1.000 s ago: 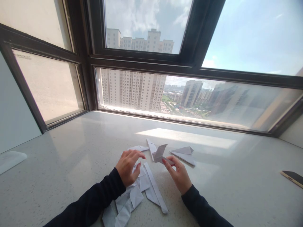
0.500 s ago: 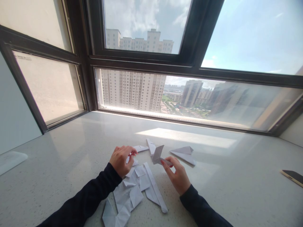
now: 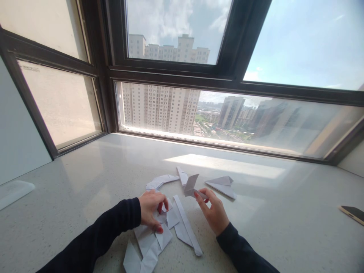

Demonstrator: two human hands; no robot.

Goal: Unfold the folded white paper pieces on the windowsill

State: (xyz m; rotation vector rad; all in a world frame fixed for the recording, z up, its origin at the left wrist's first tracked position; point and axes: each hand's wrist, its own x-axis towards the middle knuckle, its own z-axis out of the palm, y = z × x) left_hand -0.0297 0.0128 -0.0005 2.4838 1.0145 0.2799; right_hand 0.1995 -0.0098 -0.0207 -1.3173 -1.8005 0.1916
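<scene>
Nearest, on the speckled stone sill [image 3: 270,227], lies a loose pile of white folded-paper pieces [image 3: 145,239], the left hand [image 3: 150,207] curved over it, thumb and fingertips parted, contact unclear. Beyond, the right hand [image 3: 214,212] pinches a small white folded-paper piece with a raised flap [image 3: 191,185]; a light hold near its edge should spare the creases. Farther lies a pointed white paper wedge [image 3: 221,186]; no container shows.

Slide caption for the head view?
Right hand holds folded paper, left hand at the paper pile, before a window.
</scene>
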